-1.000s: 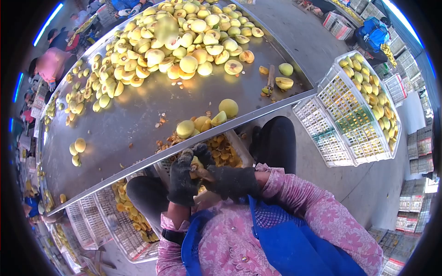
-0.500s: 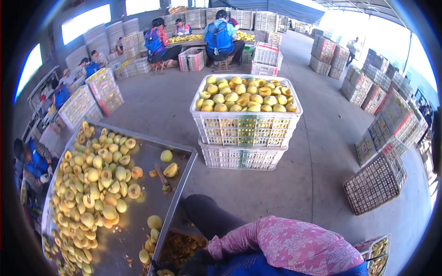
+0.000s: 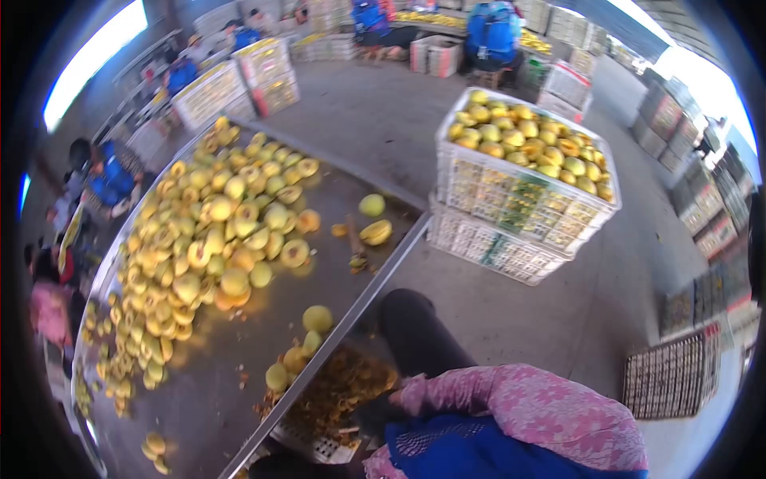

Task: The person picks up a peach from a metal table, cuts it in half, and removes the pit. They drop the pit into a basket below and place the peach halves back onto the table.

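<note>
My right hand, in a dark glove below a pink floral sleeve, is low beside the metal table's edge, over a crate of brown-yellow fruit scraps. Its fingers are hidden in shadow, and I cannot see anything held. My left hand cannot be made out at the bottom of the view. On the metal table lies a large heap of yellow peach halves. A few whole-looking peaches rest near the edge. Farther back are a brown stick-like tool and a cut peach.
Two stacked white crates stand beyond the table, the upper one full of peach halves. A dark-looking crate sits at right, among more stacks. Several people work around the left and back, one wearing a blue backpack.
The view has swung left and down, so the table and the stacked crates appear farther right. More of the scrap crate shows beneath my right hand. The fruit heap looks unchanged.
</note>
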Demonstrator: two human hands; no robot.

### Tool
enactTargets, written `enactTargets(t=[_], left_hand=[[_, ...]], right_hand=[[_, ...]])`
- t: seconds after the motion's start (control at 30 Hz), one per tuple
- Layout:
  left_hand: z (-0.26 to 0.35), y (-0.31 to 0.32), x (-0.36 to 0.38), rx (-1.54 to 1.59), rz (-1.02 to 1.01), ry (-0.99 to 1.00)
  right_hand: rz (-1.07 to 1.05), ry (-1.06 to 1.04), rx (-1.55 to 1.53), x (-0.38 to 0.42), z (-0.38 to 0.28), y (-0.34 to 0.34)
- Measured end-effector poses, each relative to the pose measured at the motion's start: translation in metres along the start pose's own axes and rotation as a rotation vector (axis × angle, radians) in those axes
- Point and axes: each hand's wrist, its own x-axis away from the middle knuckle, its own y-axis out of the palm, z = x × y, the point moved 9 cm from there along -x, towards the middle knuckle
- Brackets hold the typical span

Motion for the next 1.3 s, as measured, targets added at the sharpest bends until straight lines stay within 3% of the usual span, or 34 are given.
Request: enactTargets(t=[0.07,0.13,0.2,0.23,0.3,0.33,0.4,0.43,0.47,0.5,0.53,0.6,0.67,0.7,0.77,0.83,0.9,0.93,0.97,1.0,1.07,1.13,1.2,1.3], left_hand=[[-0.036,0.004,-0.032,0.163,-0.112,0.047],[0.072,0.096,0.023,0.258,-0.160,-0.059],[0.113,0.170,0.018,0.266,-0.313,-0.028],[0.141,0.207,0.021,0.228,-0.417,0.088],[0.182,0.278,0.021,0.154,-0.543,0.291],[0.205,0.308,0.030,0.058,-0.593,0.396],[0.217,0.373,0.030,0.089,-0.625,0.413],[0.229,0.395,0.031,-0.060,-0.554,0.779],[0.237,0.415,0.042,-0.268,-0.494,0.951],[0.222,0.441,0.031,-0.408,-0.497,0.977],[0.215,0.447,0.020,-0.365,-0.510,0.915],[0.212,0.448,0.013,-0.327,-0.519,0.849],[0.191,0.432,0.009,0.269,-0.725,0.309],[0.184,0.422,0.007,0.258,-0.717,0.300],[0.168,0.404,0.011,0.720,-0.849,-0.013],[0.161,0.381,0.013,0.809,-0.862,-0.052],[0.142,0.372,0.015,1.008,-0.950,-0.236],[0.130,0.368,0.017,1.073,-0.883,-0.375],[0.129,0.362,0.019,1.073,-0.873,-0.373],[0.127,0.361,0.028,1.119,-0.925,-0.486],[0.123,0.363,0.045,1.190,-0.938,-0.694],[0.126,0.362,0.053,1.158,-0.928,-0.710],[0.128,0.365,0.061,1.123,-0.927,-0.729],[0.129,0.378,0.077,1.100,-0.997,-0.833]], right_hand=[[-0.029,0.049,-0.026,0.002,0.005,0.000],[-0.045,0.085,-0.052,0.000,0.012,-0.004],[-0.073,0.181,-0.274,-0.001,0.023,0.000],[-0.086,0.178,-0.276,-0.004,0.028,0.002],[-0.021,0.521,-1.142,-0.004,0.067,0.025],[-0.027,0.523,-1.143,-0.010,0.080,0.034],[0.022,0.517,-1.426,-0.023,0.098,0.046],[0.020,0.516,-1.426,-0.025,0.094,0.041],[-0.020,0.296,-0.512,-0.030,0.077,0.019],[-0.114,0.148,-0.186,-0.049,0.101,0.033],[-0.157,-0.016,0.135,-0.066,0.126,0.047],[-0.084,-0.023,0.111,-0.056,0.107,0.037],[-0.021,-0.028,0.074,-0.045,0.090,0.028],[-0.072,0.004,0.283,-0.042,0.090,0.030],[-0.143,0.027,0.487,-0.035,0.083,0.033],[-0.202,-0.003,0.541,-0.030,0.069,0.032],[-0.243,-0.024,0.573,-0.022,0.029,0.020],[-0.198,0.141,0.438,-0.013,0.001,0.002],[-0.150,0.306,0.301,-0.006,-0.006,-0.006],[-0.061,0.267,0.305,-0.009,-0.003,-0.009],[-0.128,0.287,0.171,-0.004,-0.010,-0.011],[-0.188,0.310,0.032,-0.002,0.004,-0.002],[0.037,-0.509,0.921,-0.003,-0.018,0.013],[0.144,-0.641,0.876,0.010,-0.049,0.001]])
